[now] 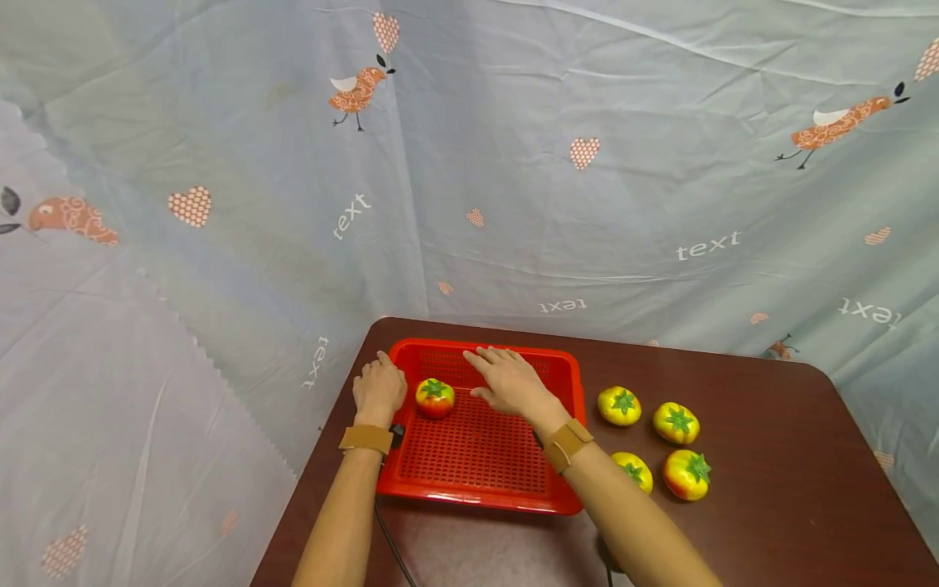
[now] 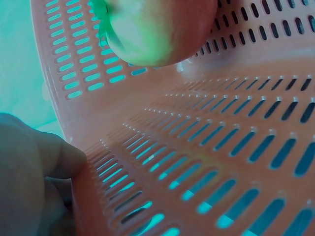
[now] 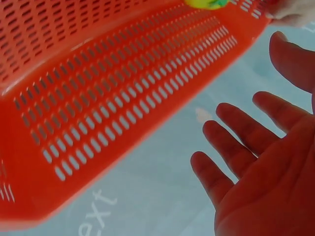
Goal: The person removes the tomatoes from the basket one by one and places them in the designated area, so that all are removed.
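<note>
Here a shallow red plastic basket (image 1: 477, 456), slotted all over, sits on a glossy dark table (image 1: 770, 505) with one round, shiny tomato (image 1: 435, 397) inside near its left wall. The left hand (image 1: 378, 390) grips that left rim, fingers curled. The right hand (image 1: 509, 380) hovers flat over the basket, fingers straight, holding nothing. Only the head view shows four more tomatoes (image 1: 653, 440) to the right.
</note>
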`<state>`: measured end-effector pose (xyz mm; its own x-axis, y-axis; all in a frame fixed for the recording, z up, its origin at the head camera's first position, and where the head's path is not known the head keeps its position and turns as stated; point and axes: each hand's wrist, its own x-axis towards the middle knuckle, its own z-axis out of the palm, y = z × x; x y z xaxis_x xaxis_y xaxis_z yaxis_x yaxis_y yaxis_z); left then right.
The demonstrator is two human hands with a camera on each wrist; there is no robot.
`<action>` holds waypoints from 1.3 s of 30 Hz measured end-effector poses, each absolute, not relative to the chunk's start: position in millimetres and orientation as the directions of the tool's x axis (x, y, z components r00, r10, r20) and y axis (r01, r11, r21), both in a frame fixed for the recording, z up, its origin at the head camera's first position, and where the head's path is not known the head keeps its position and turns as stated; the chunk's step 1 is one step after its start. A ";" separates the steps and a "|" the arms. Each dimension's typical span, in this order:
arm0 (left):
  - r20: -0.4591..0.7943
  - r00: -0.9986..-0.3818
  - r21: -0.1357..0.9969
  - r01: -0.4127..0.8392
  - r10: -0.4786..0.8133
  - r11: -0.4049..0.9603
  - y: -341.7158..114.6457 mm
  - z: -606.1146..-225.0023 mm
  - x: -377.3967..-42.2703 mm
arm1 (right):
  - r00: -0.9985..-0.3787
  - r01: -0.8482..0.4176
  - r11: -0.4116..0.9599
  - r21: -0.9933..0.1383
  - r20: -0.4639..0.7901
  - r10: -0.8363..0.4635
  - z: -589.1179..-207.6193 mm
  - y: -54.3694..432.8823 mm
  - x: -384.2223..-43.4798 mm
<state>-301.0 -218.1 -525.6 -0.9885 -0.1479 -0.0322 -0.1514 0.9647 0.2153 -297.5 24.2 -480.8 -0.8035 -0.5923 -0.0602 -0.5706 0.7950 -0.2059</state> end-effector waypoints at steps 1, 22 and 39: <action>-0.035 -0.988 0.215 -0.152 -0.147 0.965 -218.3 -525.7 -301.0 | -0.802 -0.571 0.795 -0.205 -0.068 -0.594 -482.4 21.9 -297.8; -0.036 -0.989 0.236 -0.150 -0.146 0.960 -220.5 -529.3 -300.3 | -0.781 -0.571 0.803 -0.172 -0.188 -0.596 -518.9 -20.0 -300.0; -0.006 -0.989 0.208 -0.146 -0.148 0.967 -219.2 -528.5 -299.6 | -0.783 -0.566 0.812 -0.143 -0.215 -0.584 -540.1 -48.9 -309.2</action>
<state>-299.6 -219.2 -528.5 -0.9889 -0.1483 -0.0062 -0.1463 0.9672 0.2078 -309.2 -48.9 -540.1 -0.7830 -0.5837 -0.2149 -0.5659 0.8119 -0.1432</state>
